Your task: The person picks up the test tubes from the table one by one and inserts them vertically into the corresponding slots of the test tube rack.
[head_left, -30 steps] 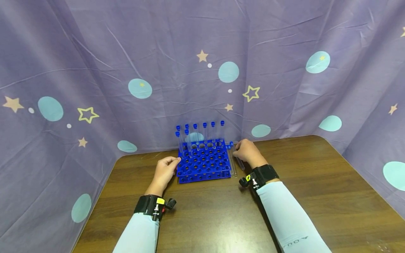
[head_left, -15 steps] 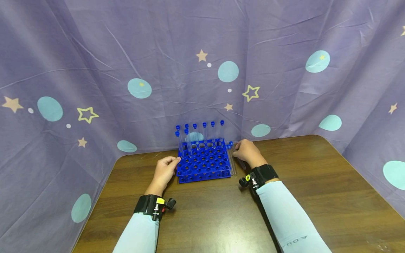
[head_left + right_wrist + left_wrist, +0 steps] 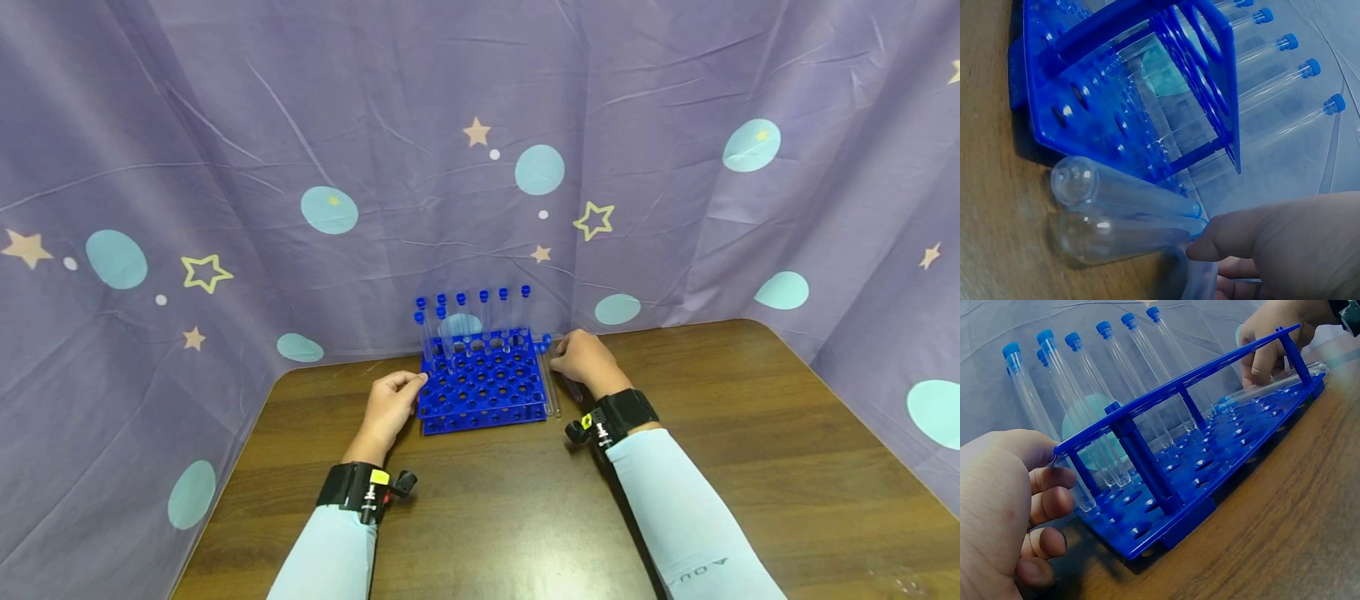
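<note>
A blue test tube rack [image 3: 483,392] stands on the table, with several blue-capped clear tubes [image 3: 484,317] upright along its back and left side. My left hand [image 3: 388,408] holds the rack's top plate at the left edge between thumb and index finger; the other fingers curl below, as the left wrist view shows. Right of the rack, two capped test tubes [image 3: 1129,215] lie side by side. My right hand [image 3: 588,365] pinches another test tube [image 3: 1200,278] lying beside them; its capped end is largely hidden by the fingers.
The brown wooden table [image 3: 480,508] extends toward me and to both sides. A purple curtain [image 3: 420,167] with stars and blue spots hangs close behind the rack.
Both hands stay almost in place. The tube under my right hand has shifted slightly, with less of it showing. The rack and its tubes have not moved.
</note>
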The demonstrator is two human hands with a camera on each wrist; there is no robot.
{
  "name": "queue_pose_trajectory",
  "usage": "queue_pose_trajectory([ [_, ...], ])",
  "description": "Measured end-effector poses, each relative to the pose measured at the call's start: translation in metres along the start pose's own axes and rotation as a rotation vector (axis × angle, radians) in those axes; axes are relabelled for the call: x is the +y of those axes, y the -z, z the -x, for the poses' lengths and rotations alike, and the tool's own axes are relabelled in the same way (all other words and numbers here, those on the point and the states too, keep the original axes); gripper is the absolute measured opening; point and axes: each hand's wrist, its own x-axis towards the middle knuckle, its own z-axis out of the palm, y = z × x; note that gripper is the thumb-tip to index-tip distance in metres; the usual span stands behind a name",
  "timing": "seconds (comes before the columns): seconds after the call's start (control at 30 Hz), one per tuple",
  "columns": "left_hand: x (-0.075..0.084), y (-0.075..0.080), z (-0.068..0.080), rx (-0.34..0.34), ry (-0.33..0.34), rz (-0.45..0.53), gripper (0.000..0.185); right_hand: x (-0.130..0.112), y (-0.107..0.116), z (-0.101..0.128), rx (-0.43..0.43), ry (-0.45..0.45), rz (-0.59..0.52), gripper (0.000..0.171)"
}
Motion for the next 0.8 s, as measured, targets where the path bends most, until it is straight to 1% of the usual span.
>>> queue_pose_trajectory([
  [0.17, 0.0, 0.0004, 0.0003, -0.006, -0.001, 0.003, 0.033, 0.0001, -0.0002, 0.0007, 0.005, -0.007, -0.012, 0.036],
  [0.37, -0.0015, 0.0004, -0.001, -0.004, -0.013, 0.012, 0.032, 0.0013, 0.0011, 0.0019, 0.032, -0.001, -0.022, 0.02],
  [0.57, -0.002, -0.0003, -0.0009, -0.001, -0.029, 0.014, 0.031, 0.001, 0.0047, 0.0021, 0.056, -0.012, -0.026, 0.028],
  [0.8, -0.0012, -0.0017, 0.0005, -0.001, -0.036, 0.018, 0.029, -0.0002, 0.008, 0.0031, 0.079, -0.012, -0.052, 0.029],
])
